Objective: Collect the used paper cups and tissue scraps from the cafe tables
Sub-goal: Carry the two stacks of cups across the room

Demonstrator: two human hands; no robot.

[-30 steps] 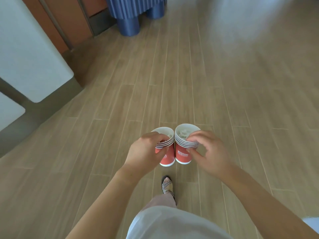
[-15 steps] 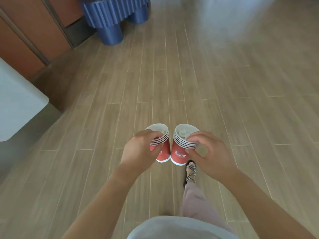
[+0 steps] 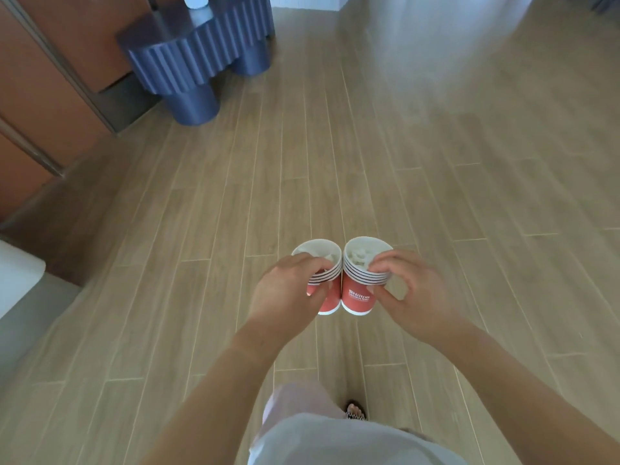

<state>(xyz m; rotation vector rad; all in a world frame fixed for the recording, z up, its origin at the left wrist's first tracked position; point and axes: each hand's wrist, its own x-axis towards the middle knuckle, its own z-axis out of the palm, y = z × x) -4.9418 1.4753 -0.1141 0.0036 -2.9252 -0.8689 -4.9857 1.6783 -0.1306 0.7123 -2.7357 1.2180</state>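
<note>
Two stacks of red paper cups with white rims are carried side by side over the wooden floor, touching each other. My left hand (image 3: 288, 293) grips the left cup stack (image 3: 327, 297), fingers curled over its rims. My right hand (image 3: 416, 297) grips the right cup stack (image 3: 357, 295), thumb on its side below the rims. White tissue scraps (image 3: 360, 255) fill the top cup of the right stack; more white scraps (image 3: 323, 255) show in the left one.
A blue ribbed table (image 3: 198, 62) on round legs stands ahead on the left against a brown wall (image 3: 50, 95). A white table corner (image 3: 16, 276) juts in at the left edge. Wooden plank floor (image 3: 436, 162) stretches ahead and right. My foot (image 3: 355, 411) shows below.
I have walked forward: the blue table has come closer and the white table slid back to the left edge. Both hands keep the same hold on the cup stacks.
</note>
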